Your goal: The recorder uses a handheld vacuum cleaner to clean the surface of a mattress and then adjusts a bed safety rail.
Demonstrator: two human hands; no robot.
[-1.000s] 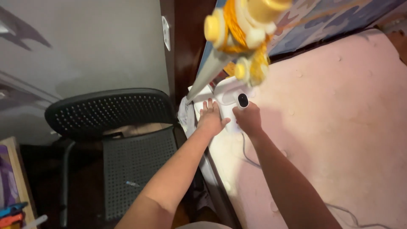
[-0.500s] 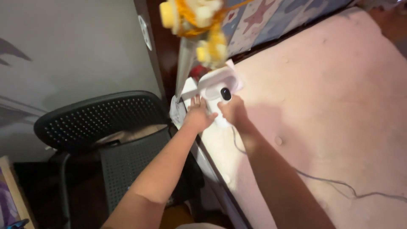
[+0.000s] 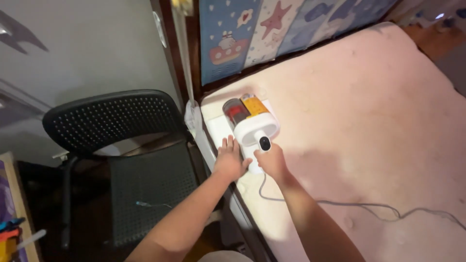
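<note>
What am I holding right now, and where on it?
The right hand grips the white handheld vacuum by its handle; the left hand lies flat on the mattress beside it.

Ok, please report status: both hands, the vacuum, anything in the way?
Right hand gripping white handheld vacuum handle. Left hand flat on pink mattress edge. Cord trails right.

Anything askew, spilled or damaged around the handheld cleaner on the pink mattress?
Nothing stands out. The white handheld cleaner sits flat on the pink mattress, the right hand on its handle, the left hand flat beside it. Its cord trails loosely across the mattress.
</note>
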